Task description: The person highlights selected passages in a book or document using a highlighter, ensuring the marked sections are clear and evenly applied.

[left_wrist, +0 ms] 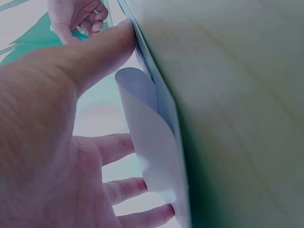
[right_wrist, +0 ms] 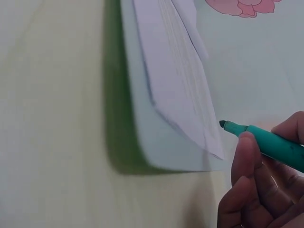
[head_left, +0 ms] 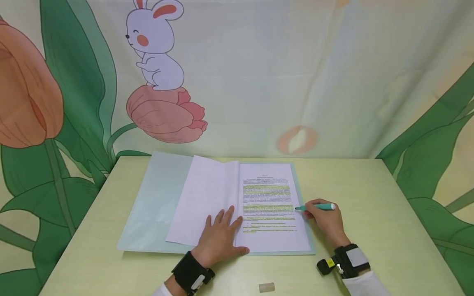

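Note:
A pale blue folder [head_left: 144, 209] lies spread on the table with white sheets in it. Its right-hand printed page [head_left: 272, 242] carries several lines marked in yellow-green, while a blank turned sheet [head_left: 200, 193] lies to the left. My left hand [head_left: 218, 242] rests with fingers spread over the fold, thumb at the lower edge of the printed page. At that page's right edge, my right hand [head_left: 327, 220] pinches a green marker [right_wrist: 275, 147] between thumb and fingers. The uncapped dark tip points left, near the marked lines.
A small grey-beige block [head_left: 266, 287] lies near the table's front edge. Behind the table [head_left: 344, 176] hangs a curtain [head_left: 252, 82] printed with a rabbit and tulips. Each wrist wears a black strap; the right one [head_left: 349, 261] has a small device beside it.

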The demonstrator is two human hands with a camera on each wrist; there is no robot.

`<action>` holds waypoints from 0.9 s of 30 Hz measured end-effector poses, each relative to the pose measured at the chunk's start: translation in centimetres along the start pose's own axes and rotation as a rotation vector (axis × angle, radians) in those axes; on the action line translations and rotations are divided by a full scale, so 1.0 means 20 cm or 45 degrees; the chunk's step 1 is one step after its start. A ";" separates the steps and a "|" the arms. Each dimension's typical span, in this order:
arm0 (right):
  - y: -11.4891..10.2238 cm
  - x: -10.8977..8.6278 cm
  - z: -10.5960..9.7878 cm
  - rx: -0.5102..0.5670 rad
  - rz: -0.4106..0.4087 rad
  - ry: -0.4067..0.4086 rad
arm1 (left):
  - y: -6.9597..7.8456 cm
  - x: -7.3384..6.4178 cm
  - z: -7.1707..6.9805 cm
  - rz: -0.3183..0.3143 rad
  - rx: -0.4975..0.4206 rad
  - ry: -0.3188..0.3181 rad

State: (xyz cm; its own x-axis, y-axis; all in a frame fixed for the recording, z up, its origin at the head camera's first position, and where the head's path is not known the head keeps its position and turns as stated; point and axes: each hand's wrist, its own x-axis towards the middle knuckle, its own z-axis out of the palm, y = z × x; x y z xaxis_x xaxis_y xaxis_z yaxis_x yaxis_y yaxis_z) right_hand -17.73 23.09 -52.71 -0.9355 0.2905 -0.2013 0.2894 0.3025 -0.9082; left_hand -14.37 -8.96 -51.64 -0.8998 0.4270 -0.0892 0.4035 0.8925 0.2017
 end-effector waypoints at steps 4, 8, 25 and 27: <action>-0.02 -0.01 0.00 -0.026 -0.007 0.005 | 0.00 0.00 0.00 0.000 -0.004 0.000; -0.05 -0.03 0.02 -0.022 -0.009 -0.006 | 0.00 0.00 0.00 -0.002 -0.014 -0.005; -0.13 -0.12 0.08 0.025 -0.080 -0.078 | 0.01 0.00 -0.02 -0.007 -0.049 0.024; -0.13 -0.13 0.08 0.028 -0.095 -0.082 | 0.01 -0.01 -0.02 0.003 -0.035 0.047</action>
State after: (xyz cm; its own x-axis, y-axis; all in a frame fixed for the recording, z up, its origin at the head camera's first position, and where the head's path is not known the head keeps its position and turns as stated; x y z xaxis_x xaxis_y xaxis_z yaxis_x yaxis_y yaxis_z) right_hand -16.43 20.06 -50.34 -0.9656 0.2086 -0.1552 0.2143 0.3008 -0.9293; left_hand -14.24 -8.88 -51.26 -0.9045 0.4231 -0.0530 0.4015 0.8869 0.2283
